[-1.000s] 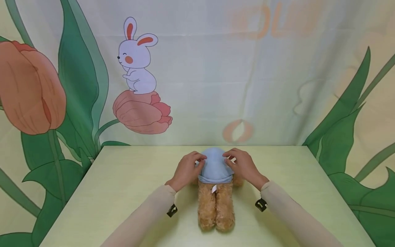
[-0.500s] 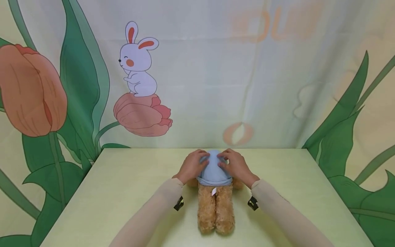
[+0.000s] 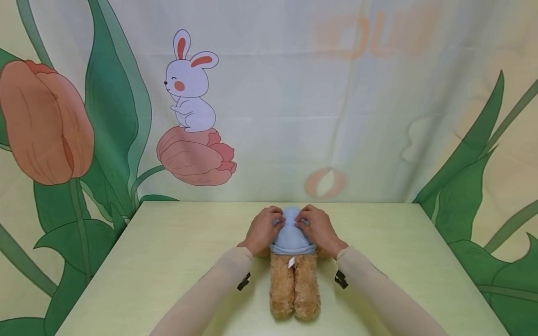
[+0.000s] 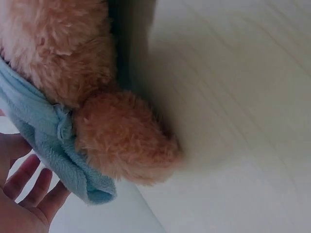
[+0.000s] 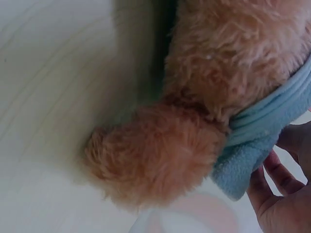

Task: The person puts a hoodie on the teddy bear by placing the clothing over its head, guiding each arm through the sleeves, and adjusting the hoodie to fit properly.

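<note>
On table (image 3: 180,252): brown plush toy (image 3: 282,282), blue cloth (image 3: 292,235) over its upper body; left hand (image 3: 262,229) and right hand (image 3: 321,228) pinch the cloth from opposite sides.

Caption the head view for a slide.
Left hand and right hand hold blue cloth over a brown plush toy on a table.

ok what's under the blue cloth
A brown plush toy: its legs and side limbs stick out, but whatever the blue cloth covers higher up can't be seen.
</note>
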